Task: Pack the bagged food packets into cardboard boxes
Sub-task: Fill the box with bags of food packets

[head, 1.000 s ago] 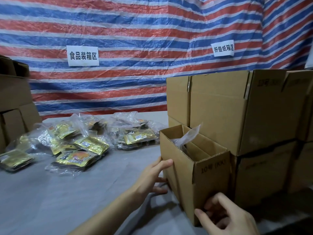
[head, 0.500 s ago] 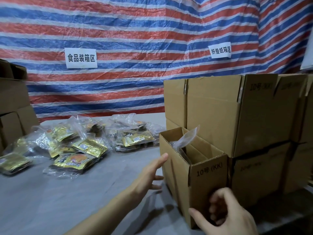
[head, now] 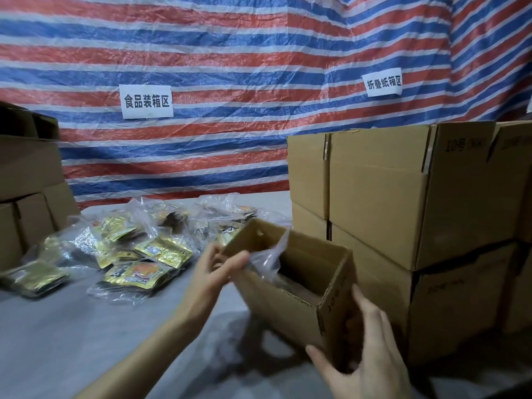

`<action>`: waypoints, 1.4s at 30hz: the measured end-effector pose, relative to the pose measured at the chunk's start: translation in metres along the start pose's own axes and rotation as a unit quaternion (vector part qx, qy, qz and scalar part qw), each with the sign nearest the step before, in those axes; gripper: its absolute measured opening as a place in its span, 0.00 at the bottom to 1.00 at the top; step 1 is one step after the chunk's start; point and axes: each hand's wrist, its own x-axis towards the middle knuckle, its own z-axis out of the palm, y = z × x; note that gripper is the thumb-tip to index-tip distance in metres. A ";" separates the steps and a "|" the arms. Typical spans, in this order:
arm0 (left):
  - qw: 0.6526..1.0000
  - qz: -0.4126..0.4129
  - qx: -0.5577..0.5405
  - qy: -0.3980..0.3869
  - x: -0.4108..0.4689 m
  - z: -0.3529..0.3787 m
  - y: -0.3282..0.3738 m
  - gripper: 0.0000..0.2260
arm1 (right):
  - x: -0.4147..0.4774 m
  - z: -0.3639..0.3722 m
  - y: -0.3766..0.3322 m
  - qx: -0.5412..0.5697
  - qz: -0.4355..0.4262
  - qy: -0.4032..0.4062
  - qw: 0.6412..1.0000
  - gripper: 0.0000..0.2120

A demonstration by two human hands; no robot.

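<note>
— Most bagged food packets (head: 144, 254) lie heaped on the bench (head: 72, 341), unpacked?
— Yes. One clear bag (head: 267, 257) sits inside the open cardboard box (head: 288, 306), which is tilted, left hand (head: 214, 272) gripping its rim, right hand (head: 365, 349) clasping its near corner. Closed boxes (head: 388, 197) stand stacked beside it.

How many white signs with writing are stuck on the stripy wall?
2. The left sign hangs above the food packets; the right sign hangs above the stacked boxes. A white sliver at the right edge may be a third.
</note>
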 end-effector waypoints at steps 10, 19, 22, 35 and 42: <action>0.989 0.036 0.137 -0.043 -0.042 -0.107 -0.035 0.50 | 0.043 0.068 0.001 0.165 -0.008 -0.268 0.949 0.43; 0.969 0.137 0.205 -0.003 -0.027 -0.146 -0.033 0.57 | 0.089 0.085 -0.020 0.191 -0.020 -0.261 0.946 0.21; 0.968 0.143 0.196 0.063 -0.023 -0.155 -0.032 0.53 | 0.093 0.100 -0.036 0.229 -0.019 -0.269 0.935 0.18; 0.981 0.086 0.150 0.092 -0.023 -0.149 -0.041 0.59 | 0.140 0.122 -0.164 0.064 -0.169 -0.366 0.913 0.12; 0.978 0.100 0.162 0.089 -0.024 -0.148 -0.042 0.58 | 0.174 0.141 -0.152 -0.076 -0.009 -0.363 0.929 0.05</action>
